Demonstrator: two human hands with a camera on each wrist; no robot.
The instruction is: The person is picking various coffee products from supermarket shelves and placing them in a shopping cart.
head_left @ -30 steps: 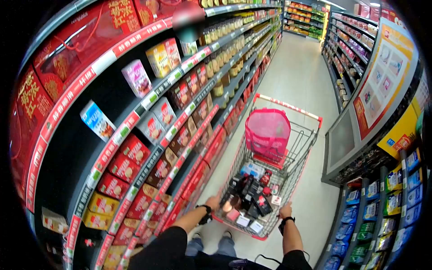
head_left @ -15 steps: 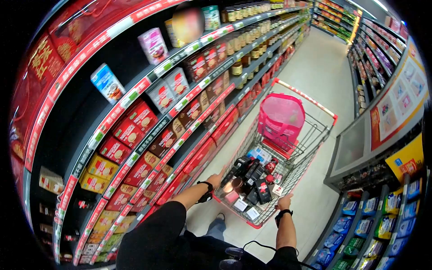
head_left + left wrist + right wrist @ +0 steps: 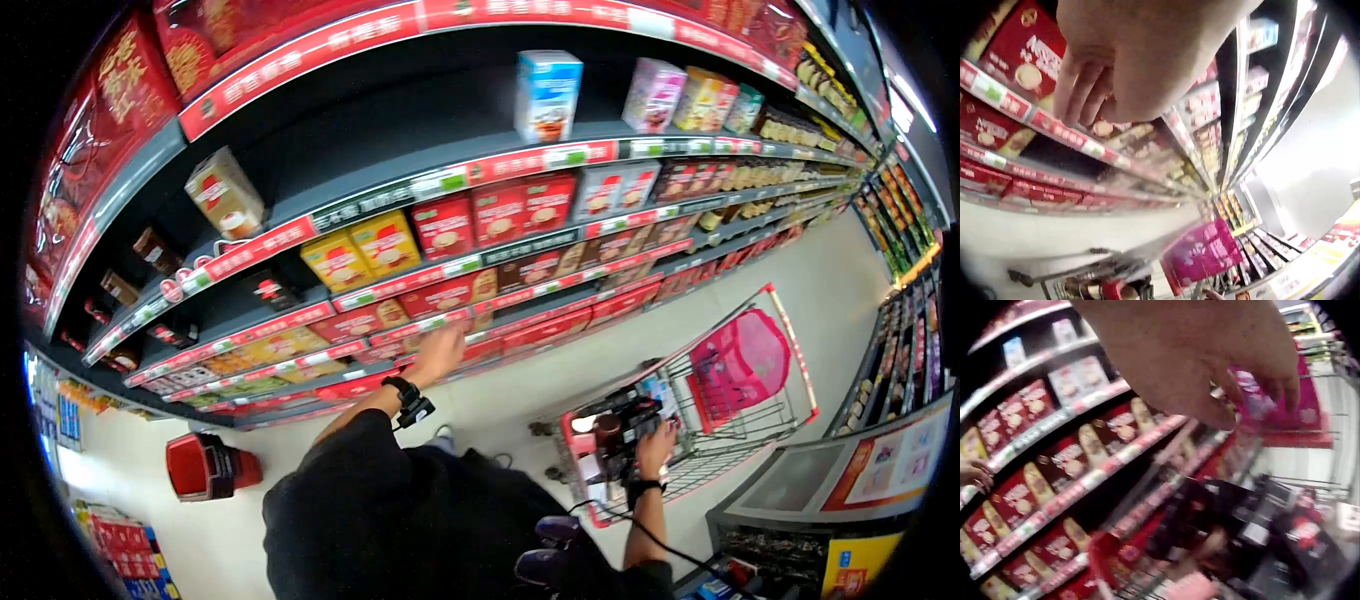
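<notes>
My left hand (image 3: 442,352) reaches out in front of the lower shelf rows, close to the red boxes (image 3: 447,298). In the left wrist view its fingers (image 3: 1088,94) point downward, relaxed, with nothing in them. Over the shopping cart (image 3: 735,455) hovers my right hand (image 3: 655,450), above a pile of dark packages (image 3: 1307,540) and other small goods. Loosely bent fingers (image 3: 1288,394) show in the right wrist view, holding nothing visible. A pink bag (image 3: 742,358) sits at the cart's far end.
Yellow boxes (image 3: 385,243) and a blue-and-white carton (image 3: 548,95) stand on the shelves alongside. Red shopping baskets (image 3: 200,468) are on the floor at the left. A display stand (image 3: 860,470) borders the cart's right side.
The view has swung left toward the shelves, so the cart now lies further right. My left hand has left the cart's near end for the shelves; my right hand has moved over the goods.
</notes>
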